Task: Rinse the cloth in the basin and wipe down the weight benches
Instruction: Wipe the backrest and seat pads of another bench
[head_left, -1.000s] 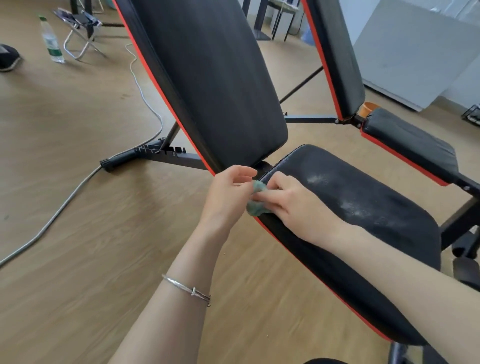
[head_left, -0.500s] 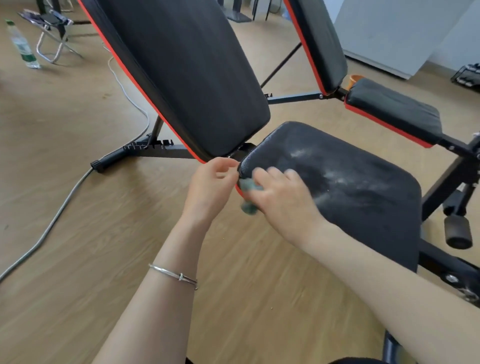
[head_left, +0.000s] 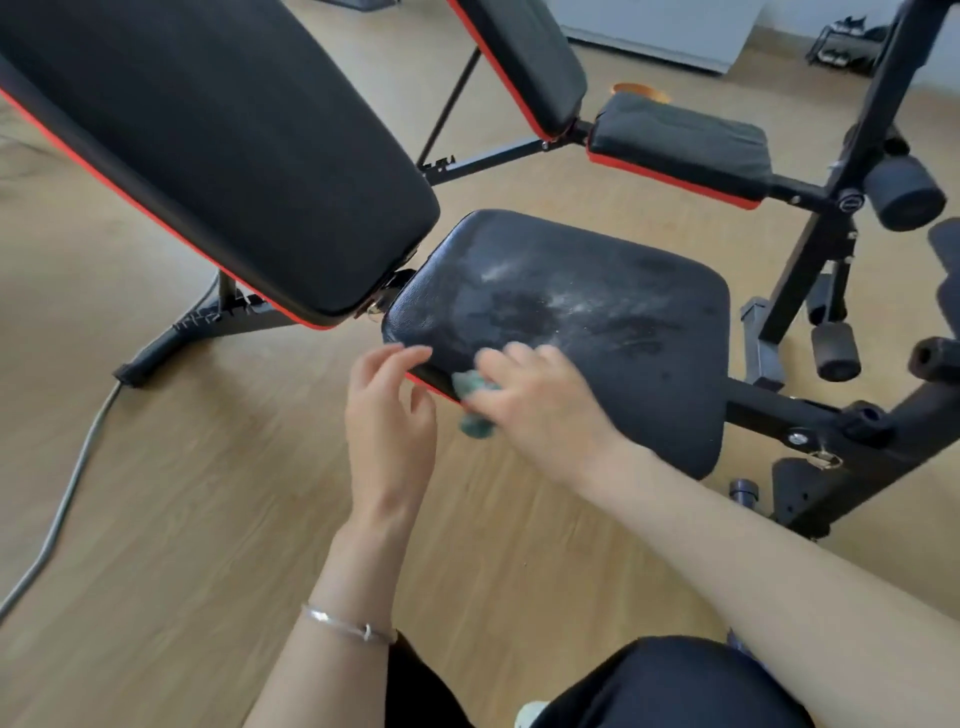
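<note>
**Wiping the seat** (head_left: 649, 374), as we judge the step. The left hand (head_left: 387, 410) hovers at the seat's near-left corner, grip spread and holding nothing. We would lay it flat on the pad to steady it. Just right of it the cloth (head_left: 475, 410) sits bunched on the seat's near edge, partly hanging below. The right hand (head_left: 540, 405), blurred, pinches the cloth in its grip. We would open the cloth for wider contact, then draw overlapping strokes across the seat through the pale film (head_left: 561, 301) at its middle, turning to a clean face as the cloth loads.

**Materials.** Left of the seat lie a wood-grain floor (head_left: 182, 467) and a backrest (head_left: 223, 145), a smooth black slab edged in red. The cloth is teal, soft and crumpled. The seat is a rounded pad of pebbled black vinyl, and the film on it looks chalky and streaked. Beyond the seat, a second bench (head_left: 675, 140) repeats the black-and-red padding.
</note>
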